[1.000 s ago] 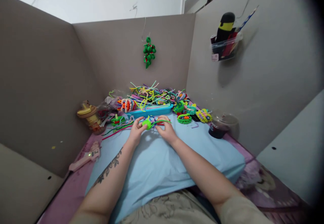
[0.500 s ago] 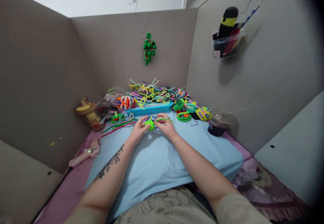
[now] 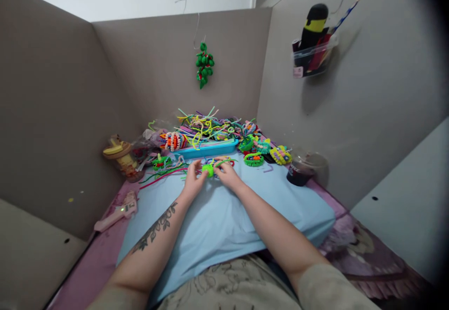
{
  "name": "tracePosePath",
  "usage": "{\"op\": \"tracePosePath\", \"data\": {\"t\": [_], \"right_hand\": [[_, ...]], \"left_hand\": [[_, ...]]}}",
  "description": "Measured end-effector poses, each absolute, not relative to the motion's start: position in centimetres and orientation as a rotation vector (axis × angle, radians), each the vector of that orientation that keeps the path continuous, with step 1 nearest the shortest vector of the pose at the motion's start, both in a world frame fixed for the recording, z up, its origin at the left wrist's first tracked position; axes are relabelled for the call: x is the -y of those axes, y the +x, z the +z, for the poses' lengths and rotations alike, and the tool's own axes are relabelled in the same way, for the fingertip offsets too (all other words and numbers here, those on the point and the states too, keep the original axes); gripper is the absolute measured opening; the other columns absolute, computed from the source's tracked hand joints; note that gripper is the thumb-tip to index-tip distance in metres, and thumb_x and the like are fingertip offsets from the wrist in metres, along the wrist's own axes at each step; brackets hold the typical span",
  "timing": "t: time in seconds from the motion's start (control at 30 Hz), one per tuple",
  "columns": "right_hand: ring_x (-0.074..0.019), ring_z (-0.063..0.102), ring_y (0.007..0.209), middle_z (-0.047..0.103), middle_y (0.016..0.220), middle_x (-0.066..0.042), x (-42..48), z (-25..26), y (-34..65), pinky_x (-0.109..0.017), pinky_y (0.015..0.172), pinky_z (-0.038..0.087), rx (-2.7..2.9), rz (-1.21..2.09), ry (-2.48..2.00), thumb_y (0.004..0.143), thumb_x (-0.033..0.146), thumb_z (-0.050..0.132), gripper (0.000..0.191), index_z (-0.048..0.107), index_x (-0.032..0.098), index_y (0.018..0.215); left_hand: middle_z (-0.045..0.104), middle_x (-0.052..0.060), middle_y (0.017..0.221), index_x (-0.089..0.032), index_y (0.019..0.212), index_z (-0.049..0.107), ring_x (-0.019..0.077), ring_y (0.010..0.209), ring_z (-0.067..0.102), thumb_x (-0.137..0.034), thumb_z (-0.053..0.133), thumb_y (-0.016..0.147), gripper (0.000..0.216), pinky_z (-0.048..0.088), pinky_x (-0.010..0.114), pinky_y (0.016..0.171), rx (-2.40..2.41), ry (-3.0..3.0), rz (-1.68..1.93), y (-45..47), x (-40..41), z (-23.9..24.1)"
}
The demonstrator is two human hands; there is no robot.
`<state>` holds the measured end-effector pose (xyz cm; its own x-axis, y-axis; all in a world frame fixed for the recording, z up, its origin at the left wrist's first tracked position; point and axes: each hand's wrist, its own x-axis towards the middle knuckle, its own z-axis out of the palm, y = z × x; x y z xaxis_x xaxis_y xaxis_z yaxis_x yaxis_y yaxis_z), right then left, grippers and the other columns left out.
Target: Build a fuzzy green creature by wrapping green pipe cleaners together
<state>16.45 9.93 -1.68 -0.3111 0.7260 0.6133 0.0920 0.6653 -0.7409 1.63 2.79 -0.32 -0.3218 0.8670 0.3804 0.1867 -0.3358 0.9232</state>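
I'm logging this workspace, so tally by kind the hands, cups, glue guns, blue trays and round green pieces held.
Hands: 2
Cups: 2
Glue gun: 1
Blue tray: 1
Round green piece, held: 1
Total: 7

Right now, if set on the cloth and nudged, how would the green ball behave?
The green ball looks rounded, so it might roll. It is small beside the left hand, so probably light. Its surface looks matte, so likely not slippery.
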Motion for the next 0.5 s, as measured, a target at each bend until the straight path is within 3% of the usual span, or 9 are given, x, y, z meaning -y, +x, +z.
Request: {"op": "tracePosePath", "data": {"t": [0.07, 0.17, 0.3, 0.5], "right_hand": [[-0.0223, 0.049, 0.110, 0.056, 0.110, -0.010, -10.1, -1.9, 16.4, -0.039, 0.098, 0.035, 1.717, 0.703, -0.693, 0.078, 0.026, 0.053, 0.012, 0.062, 0.019, 0.076], [-0.0237, 0.049, 0.111, 0.053, 0.112, -0.012, -10.5, -2.1, 16.3, -0.040, 0.096, 0.038, 1.583, 0.750, -0.778, 0.078, 0.032, 0.052, 0.017, 0.061, 0.018, 0.077], [-0.0243, 0.049, 0.111, 0.052, 0.114, -0.013, -10.7, -2.4, 16.0, -0.040, 0.092, 0.041, 1.504, 0.878, -0.810, 0.077, 0.037, 0.053, 0.021, 0.061, 0.017, 0.079], [-0.0236, 0.050, 0.109, 0.053, 0.116, -0.011, -10.4, -2.3, 15.5, -0.037, 0.091, 0.042, 1.463, 0.990, -0.779, 0.075, 0.042, 0.055, 0.025, 0.061, 0.018, 0.077]], "left_hand": [[0.059, 0.006, 0.092, -0.017, 0.109, 0.053, 0.0156, 0.082, 0.058, -0.030, 0.070, 0.067, 0.047, 0.046, 0.026, 0.071, -1.515, 1.339, 1.791, 1.8, -2.8, -0.2], [0.062, 0.002, 0.074, -0.014, 0.120, 0.048, 0.0123, 0.061, 0.055, -0.032, 0.071, 0.067, 0.061, 0.045, 0.025, 0.060, -1.439, 1.244, 1.630, 2.3, -2.5, 0.3], [0.066, 0.003, 0.080, -0.014, 0.135, 0.036, 0.0080, 0.052, 0.052, -0.032, 0.077, 0.060, 0.087, 0.041, 0.021, 0.051, -1.261, 1.094, 1.540, 3.2, -1.8, 1.2], [0.062, -0.002, 0.066, -0.014, 0.136, 0.034, 0.0049, 0.043, 0.048, -0.033, 0.078, 0.059, 0.091, 0.027, 0.016, 0.039, -1.212, 1.027, 1.527, 3.3, -1.8, 1.1]]}}
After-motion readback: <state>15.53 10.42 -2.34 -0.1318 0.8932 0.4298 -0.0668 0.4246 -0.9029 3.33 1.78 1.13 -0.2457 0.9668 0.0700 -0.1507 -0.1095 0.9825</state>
